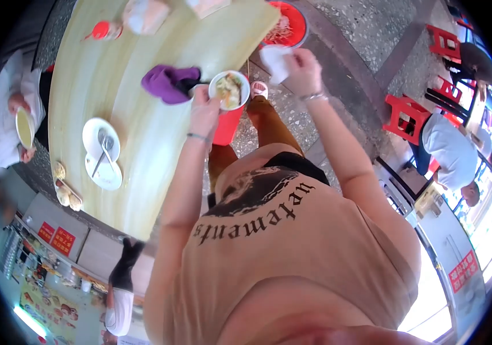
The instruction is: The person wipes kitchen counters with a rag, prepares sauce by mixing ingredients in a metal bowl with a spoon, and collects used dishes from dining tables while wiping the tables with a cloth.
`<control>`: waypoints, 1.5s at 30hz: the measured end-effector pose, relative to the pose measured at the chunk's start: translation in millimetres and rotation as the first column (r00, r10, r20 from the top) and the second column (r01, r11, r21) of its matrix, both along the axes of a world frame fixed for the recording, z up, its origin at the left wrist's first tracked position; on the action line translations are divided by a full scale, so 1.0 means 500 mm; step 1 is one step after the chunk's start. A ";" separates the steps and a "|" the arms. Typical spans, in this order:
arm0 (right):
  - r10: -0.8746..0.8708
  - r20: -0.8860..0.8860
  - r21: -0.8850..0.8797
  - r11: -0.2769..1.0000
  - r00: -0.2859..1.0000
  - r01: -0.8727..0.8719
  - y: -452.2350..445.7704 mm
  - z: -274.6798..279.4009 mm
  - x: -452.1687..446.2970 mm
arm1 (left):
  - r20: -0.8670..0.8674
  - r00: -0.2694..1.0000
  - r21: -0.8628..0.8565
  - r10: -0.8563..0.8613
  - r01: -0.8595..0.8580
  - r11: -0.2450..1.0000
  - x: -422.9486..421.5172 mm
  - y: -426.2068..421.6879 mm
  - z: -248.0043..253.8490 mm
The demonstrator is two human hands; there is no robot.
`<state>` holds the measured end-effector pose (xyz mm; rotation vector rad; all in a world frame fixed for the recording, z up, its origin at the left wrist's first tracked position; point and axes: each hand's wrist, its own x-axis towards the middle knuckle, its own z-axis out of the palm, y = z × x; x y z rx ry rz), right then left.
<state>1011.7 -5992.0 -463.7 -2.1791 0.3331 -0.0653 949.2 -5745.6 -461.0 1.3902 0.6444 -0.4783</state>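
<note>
My left hand [204, 108] grips the rim of a small white bowl [230, 90], held beside the table's edge. Inside the bowl lie pale and brownish bits of food, too blurred to name. My right hand [304, 72] is raised to the right, its fingers closed on a white tissue [276, 62]. Against the left hand's far side, a crumpled purple cloth [168, 84] with a dark part lies on the table [159, 132]. A red stool [227, 127] shows below the bowl, near my legs.
Two white dishes [92, 138] with a spoon stand on the table, along with a red-capped bottle [103, 30]. A red basin [294, 26] holding pale shreds is past the table corner. One person [13, 109] holds a bowl at left. Another person [450, 144] sits near red stools [404, 119].
</note>
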 end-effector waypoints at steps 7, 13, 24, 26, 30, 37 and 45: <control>0.349 0.184 -0.220 0.926 0.919 -0.308 -0.083 -0.054 0.109 | 0.031 0.951 0.194 -0.308 0.296 0.935 0.279 -0.308 -0.068; 0.245 0.086 -0.162 0.960 0.966 -0.229 -0.186 -0.210 0.271 | 0.089 0.892 0.313 -0.444 0.398 0.863 0.393 -0.406 -0.220; 0.221 -0.445 -0.201 0.920 0.868 -0.337 -0.271 -0.315 0.441 | -0.081 0.962 0.253 -0.260 0.272 0.928 0.384 -0.414 -0.098; 0.239 -0.349 -0.269 0.901 0.906 -0.341 -0.290 -0.350 0.430 | -0.025 0.976 0.187 -0.217 0.218 0.958 0.327 -0.329 -0.005; 0.302 -0.152 -0.176 0.929 0.941 -0.327 -0.194 -0.152 0.331 | -0.019 0.997 -0.155 0.071 -0.073 0.985 0.145 -0.128 0.067; 0.505 0.016 0.115 0.856 0.863 -0.504 0.101 0.020 0.070 | 0.061 0.762 0.204 0.645 -0.642 0.739 -0.231 0.318 0.138; 0.815 -0.237 0.315 0.579 0.528 -0.752 0.671 -0.123 -0.067 | -0.018 0.749 0.822 0.662 -0.366 0.436 -0.502 0.810 -0.015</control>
